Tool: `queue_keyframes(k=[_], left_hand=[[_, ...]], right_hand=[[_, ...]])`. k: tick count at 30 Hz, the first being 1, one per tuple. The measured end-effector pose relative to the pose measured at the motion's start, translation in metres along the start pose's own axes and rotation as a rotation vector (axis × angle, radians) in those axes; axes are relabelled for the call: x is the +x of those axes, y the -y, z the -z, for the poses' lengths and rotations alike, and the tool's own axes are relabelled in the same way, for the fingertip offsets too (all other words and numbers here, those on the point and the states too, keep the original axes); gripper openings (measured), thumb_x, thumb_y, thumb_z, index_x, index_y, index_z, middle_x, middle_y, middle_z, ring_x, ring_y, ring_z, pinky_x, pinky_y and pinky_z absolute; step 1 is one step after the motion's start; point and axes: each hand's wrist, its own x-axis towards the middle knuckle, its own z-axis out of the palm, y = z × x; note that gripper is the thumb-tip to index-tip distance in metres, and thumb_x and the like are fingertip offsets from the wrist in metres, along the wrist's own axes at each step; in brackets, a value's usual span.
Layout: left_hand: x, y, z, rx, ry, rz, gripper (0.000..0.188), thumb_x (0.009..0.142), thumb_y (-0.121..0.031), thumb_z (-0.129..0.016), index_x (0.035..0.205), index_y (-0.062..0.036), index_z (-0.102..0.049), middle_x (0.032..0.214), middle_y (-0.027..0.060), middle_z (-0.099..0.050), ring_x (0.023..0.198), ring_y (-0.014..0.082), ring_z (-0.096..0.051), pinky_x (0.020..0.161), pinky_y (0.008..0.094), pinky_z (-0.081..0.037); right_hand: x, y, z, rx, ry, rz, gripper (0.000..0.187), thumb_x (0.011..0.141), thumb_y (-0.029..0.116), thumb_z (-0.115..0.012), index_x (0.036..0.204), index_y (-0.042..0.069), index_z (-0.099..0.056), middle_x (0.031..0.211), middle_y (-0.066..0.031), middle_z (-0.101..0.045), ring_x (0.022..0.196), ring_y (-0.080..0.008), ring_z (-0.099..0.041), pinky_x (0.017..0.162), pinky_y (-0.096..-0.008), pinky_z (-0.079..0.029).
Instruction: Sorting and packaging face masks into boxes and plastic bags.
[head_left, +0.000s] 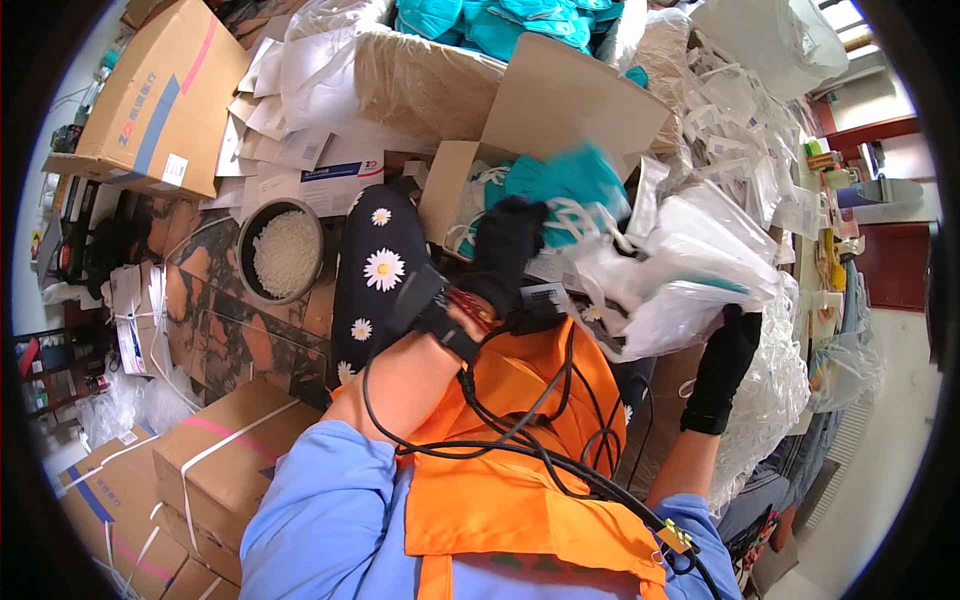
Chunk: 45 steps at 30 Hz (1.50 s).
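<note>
My left hand point(508, 240), in a black glove and smeared by motion, is closed at the edge of a blurred bunch of teal face masks point(570, 185) with white straps. The masks are above an open cardboard box point(448, 195) between my knees, where more straps show. My right hand point(728, 362), also black-gloved, grips the lower right edge of a clear plastic bag point(680, 310). Other clear bags point(715, 225) overlap it, and a bit of teal shows through the plastic. The left fingertips are partly hidden.
A large lined carton point(430, 85) heaped with teal masks stands ahead. To the left are a tall carton point(155, 95) and a bucket of white pellets point(285, 250). Strapped cartons point(225, 450) sit at lower left. Plastic packets point(740, 130) pile up at right. Black cables point(520, 440) cross my lap.
</note>
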Motion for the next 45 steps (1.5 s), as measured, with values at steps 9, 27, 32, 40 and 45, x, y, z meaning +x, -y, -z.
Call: queue_keyframes(k=[9,27,32,40,45], left_hand=[[0.016,-0.039,0.02,0.004,-0.028,0.072,0.015,0.081,-0.011,-0.07,0.092,-0.0032,-0.063,0.088,0.0084,-0.064,0.076,0.0171,-0.063,0.072,0.028,-0.05],[-0.019,-0.1,-0.004,-0.188,0.432,-0.082,0.024,0.086,-0.017,-0.062,0.106,-0.0049,-0.066,0.092,0.0156,-0.067,0.078,0.028,-0.066,0.071,0.0328,-0.053],[-0.019,-0.092,0.002,-0.195,0.606,-0.223,0.03,0.084,-0.02,-0.063,0.11,-0.0035,-0.065,0.095,0.0177,-0.067,0.08,0.032,-0.065,0.075,0.0339,-0.052],[-0.029,-0.06,-0.012,-0.065,0.579,-0.342,0.035,0.075,-0.016,-0.065,0.108,-0.004,-0.062,0.088,0.0179,-0.064,0.076,0.0337,-0.064,0.067,0.039,-0.053],[-0.015,-0.078,0.002,-0.534,0.403,0.161,0.029,0.084,-0.003,-0.059,0.113,-0.0041,-0.059,0.1,0.0131,-0.064,0.088,0.0194,-0.063,0.077,0.0303,-0.05]], right_hand=[[0.004,-0.04,0.028,-0.644,0.059,0.358,0.044,0.079,-0.005,-0.054,0.123,-0.003,-0.056,0.132,-0.0193,-0.051,0.121,-0.0315,-0.049,0.1,-0.0375,-0.04],[-0.008,-0.025,-0.006,-0.23,0.134,0.157,0.038,0.085,-0.004,-0.052,0.122,-0.003,-0.056,0.128,-0.0156,-0.052,0.116,-0.0265,-0.05,0.093,-0.0315,-0.042],[-0.009,0.002,-0.023,0.148,0.099,-0.115,0.035,0.09,0.008,-0.057,0.124,0.0,-0.055,0.112,-0.0045,-0.061,0.097,-0.0118,-0.055,0.08,-0.0241,-0.043],[-0.02,0.018,-0.034,0.066,0.216,-0.091,0.035,0.09,0.008,-0.054,0.124,-0.001,-0.054,0.115,-0.0068,-0.061,0.101,-0.0161,-0.056,0.088,-0.0287,-0.044],[-0.02,0.006,-0.026,0.344,0.086,-0.25,0.036,0.092,0.007,-0.051,0.126,-0.006,-0.051,0.12,-0.0107,-0.058,0.112,-0.0176,-0.053,0.097,-0.0299,-0.039]])
